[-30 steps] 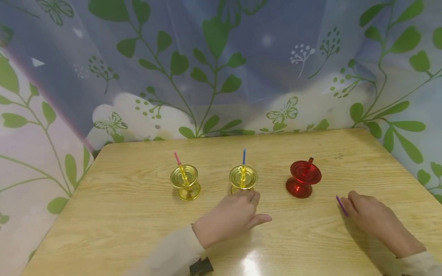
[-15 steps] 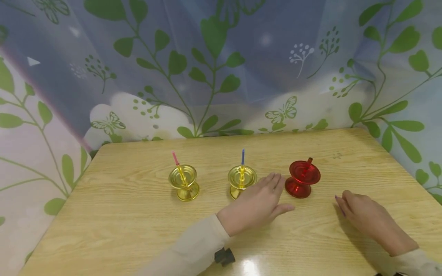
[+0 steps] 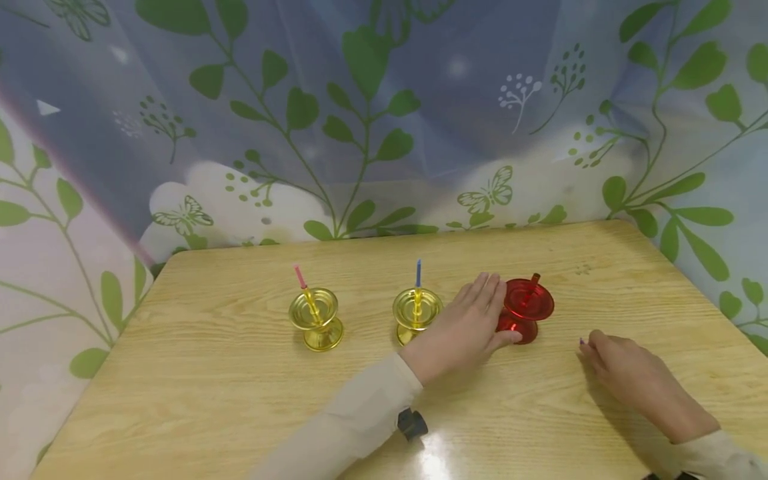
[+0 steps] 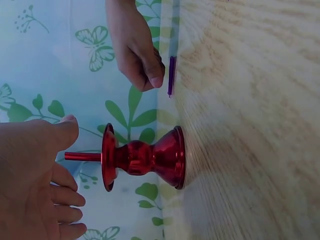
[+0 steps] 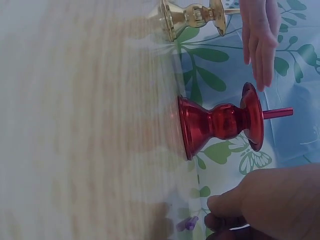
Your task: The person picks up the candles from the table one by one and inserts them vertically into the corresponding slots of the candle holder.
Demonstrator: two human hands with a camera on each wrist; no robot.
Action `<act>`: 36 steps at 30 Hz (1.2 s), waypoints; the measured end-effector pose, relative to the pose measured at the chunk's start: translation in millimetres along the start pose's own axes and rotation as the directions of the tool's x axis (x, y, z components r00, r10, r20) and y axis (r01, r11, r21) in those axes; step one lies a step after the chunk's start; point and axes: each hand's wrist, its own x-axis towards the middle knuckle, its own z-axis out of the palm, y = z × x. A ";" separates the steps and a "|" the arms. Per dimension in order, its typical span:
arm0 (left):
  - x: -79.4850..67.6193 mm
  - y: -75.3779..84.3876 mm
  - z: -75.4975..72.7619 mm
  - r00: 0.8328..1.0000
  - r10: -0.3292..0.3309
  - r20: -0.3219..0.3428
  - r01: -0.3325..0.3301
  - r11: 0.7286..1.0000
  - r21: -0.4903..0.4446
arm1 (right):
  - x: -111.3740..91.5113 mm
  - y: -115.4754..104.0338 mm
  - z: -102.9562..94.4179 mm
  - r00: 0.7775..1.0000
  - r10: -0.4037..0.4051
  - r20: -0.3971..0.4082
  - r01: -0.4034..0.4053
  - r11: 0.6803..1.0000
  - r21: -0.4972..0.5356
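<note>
Glossy metallic red holder (image 4: 137,158), smooth wood-grained table (image 3: 198,393)

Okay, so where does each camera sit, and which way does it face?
Head: on the head, facing forward and down at the table, gold candle holders and red candle holder; left hand, right hand and sleeves show.
Left wrist: on the left wrist, picture turned sideways, facing the red candle holder; both hands show.
Right wrist: on the right wrist, also sideways, facing the red candle holder from its other side; both hands show.
Shared: both wrist views show the red candle holder and purple candle.
</note>
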 end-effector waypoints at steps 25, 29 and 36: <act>29.9 5.4 12.1 0.997 -0.076 0.023 0.076 0.997 -0.012 | -2.1 3.0 1.1 0.999 0.043 0.013 -0.043 0.999 0.004; 31.0 5.1 12.3 0.997 -0.074 0.017 0.074 0.997 -0.001 | -2.4 3.9 2.7 0.998 0.049 0.029 -0.049 0.999 0.002; 32.6 6.6 12.8 0.997 -0.068 0.025 0.067 0.998 0.012 | -4.0 4.4 3.2 0.997 0.057 0.054 -0.058 0.998 0.016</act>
